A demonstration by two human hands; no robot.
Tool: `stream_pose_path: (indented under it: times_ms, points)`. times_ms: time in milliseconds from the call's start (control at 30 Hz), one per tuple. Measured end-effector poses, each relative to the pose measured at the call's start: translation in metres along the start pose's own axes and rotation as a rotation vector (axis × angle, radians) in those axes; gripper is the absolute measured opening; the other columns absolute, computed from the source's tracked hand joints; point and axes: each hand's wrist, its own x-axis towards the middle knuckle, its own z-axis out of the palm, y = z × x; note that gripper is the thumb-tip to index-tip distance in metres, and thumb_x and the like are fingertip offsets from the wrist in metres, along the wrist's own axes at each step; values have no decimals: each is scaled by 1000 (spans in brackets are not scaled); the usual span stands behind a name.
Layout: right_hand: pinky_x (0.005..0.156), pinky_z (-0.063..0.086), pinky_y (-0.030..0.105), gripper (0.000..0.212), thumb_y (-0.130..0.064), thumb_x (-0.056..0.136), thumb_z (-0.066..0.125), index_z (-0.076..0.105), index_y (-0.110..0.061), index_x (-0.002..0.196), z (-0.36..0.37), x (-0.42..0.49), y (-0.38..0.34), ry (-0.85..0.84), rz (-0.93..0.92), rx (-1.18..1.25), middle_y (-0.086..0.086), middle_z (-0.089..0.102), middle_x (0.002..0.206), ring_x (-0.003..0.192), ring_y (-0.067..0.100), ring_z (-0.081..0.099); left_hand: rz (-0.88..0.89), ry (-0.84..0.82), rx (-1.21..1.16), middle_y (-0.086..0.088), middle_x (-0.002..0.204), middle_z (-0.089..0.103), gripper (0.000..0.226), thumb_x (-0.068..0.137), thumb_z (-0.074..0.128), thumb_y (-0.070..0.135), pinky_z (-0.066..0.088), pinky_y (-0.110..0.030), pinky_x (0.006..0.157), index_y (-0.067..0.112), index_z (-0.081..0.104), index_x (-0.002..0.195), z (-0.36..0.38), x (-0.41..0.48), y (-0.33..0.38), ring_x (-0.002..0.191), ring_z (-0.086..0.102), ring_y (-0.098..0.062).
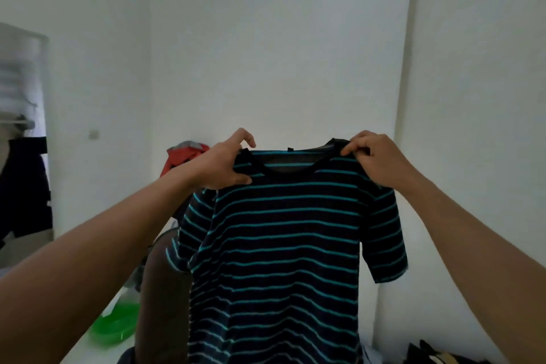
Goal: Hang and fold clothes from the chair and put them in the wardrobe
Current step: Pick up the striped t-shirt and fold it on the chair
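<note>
A white wall (266,38) fills most of the frame, with a corner edge running down the right side. In the centre and lower centre hangs a dark T-shirt (283,245) with thin turquoise stripes, held up in the air with its front spread flat toward the camera; its hem runs off the bottom edge. At the far left edge stands an open wardrobe (23,127), blurred, with a dark garment (23,186) hanging inside it. Behind the shirt at lower centre-left a dark chair back (162,289) shows, partly covered by the shirt's sleeve. Just left of it, low in the frame, lies something bright green (115,325), too blurred to name. Above the chair, against the wall, sits a bundle of red and grey cloth (183,156). The left hand (224,162) pinches the shirt's shoulder seam at the collar, thumb under and fingers curled over. The right hand (375,156) pinches the opposite shoulder likewise. Both arms reach out from the lower corners.
</note>
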Motion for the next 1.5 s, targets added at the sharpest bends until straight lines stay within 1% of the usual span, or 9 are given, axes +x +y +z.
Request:
stream_pose_path:
  times_ms: [200,400,500,600,733,1000,1133,1267,1500]
  points:
    - [100,43,27,36,3,96,52,77,-23,90,-52,-9,-12,87,7,-82,-7,60,105,103,16,58,108,47,-48,10,101,61,45,89,63,4,55,-27,73,30,32,108,-18,31,22,92,62,-12]
    - [102,41,25,31,2,96,55,79,-17,97,-85,-18,-27,172,62,-148,-5,60,107,105,14,57,259,160,-32,9,69,55,34,80,74,3,42,-22,62,21,48,67,-21,56,24,66,51,-11]
    - [91,38,9,34,2,96,55,77,-24,95,-93,-23,-41,194,79,-165,-9,58,103,98,9,56,315,172,-97,15,63,59,34,78,75,1,41,-11,61,24,58,61,-24,65,24,63,54,0]
    - [76,37,4,38,2,96,56,76,-29,89,-102,-28,-53,195,106,-211,-10,54,97,88,5,54,352,154,-191,14,59,61,36,78,74,-1,46,-19,63,26,62,56,-29,72,23,60,54,-2]
    - [71,35,1,43,5,94,56,76,-31,82,-109,-39,-68,104,183,-370,-9,51,94,84,5,51,365,5,-279,6,75,72,30,83,71,-2,56,-24,78,23,76,67,-36,72,22,79,67,-10]
    - [85,46,16,38,6,89,59,80,-23,100,-106,-58,-106,78,287,-231,-9,69,110,100,9,64,416,-68,-506,8,108,73,31,86,73,1,57,-31,91,31,77,89,-33,76,19,104,69,-12]
    - [85,48,18,30,4,89,64,81,-20,92,-101,-61,-117,143,280,-255,-7,72,103,98,14,66,435,-99,-426,-3,89,76,31,87,66,-5,60,-39,87,21,75,71,-36,77,8,91,72,-21]
    - [89,57,41,32,2,91,62,81,-22,83,-105,-58,-121,139,344,-323,1,76,93,92,26,70,467,-46,-362,5,78,74,31,86,71,2,57,-27,80,28,77,70,-42,76,1,83,70,-15]
    - [85,52,17,16,-10,85,76,80,-24,91,-103,-59,-131,99,386,-368,-6,74,98,93,5,67,468,-57,-269,15,89,72,24,83,79,11,51,-17,77,35,77,84,-46,82,1,84,66,-4]
